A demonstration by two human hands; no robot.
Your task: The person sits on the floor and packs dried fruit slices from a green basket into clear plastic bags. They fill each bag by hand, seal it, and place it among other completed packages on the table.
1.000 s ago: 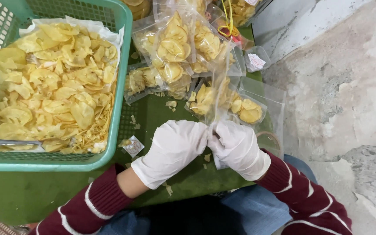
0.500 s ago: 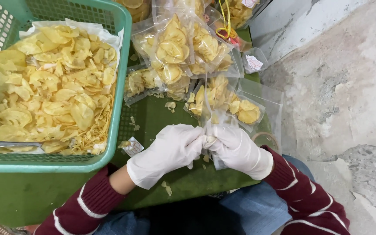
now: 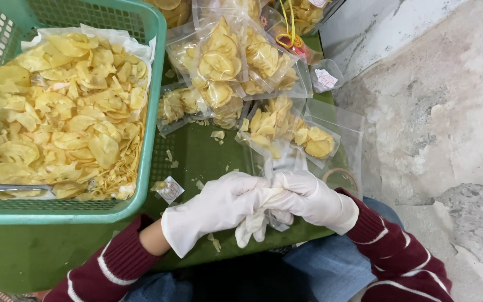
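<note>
Both hands wear white gloves and meet over the near edge of a green table (image 3: 208, 162). My left hand (image 3: 219, 204) and my right hand (image 3: 308, 198) pinch the neck of a clear plastic bag of yellow chips (image 3: 286, 131), which stretches away from them across the table. Its opening is hidden between the fingers. A green plastic basket (image 3: 155, 72) lined with paper holds a heap of yellow chips (image 3: 68, 112) at the left.
Several filled clear bags of chips (image 3: 230, 56) are piled at the far side of the table. A small white sachet (image 3: 170, 189) and chip crumbs lie by the basket. A metal scoop handle (image 3: 6, 190) rests in the basket. Grey concrete floor (image 3: 437, 112) lies to the right.
Both hands have stayed together at the bag's neck, shifting slightly toward me while the fingers work it tighter. The bag has been drawn a little closer.
</note>
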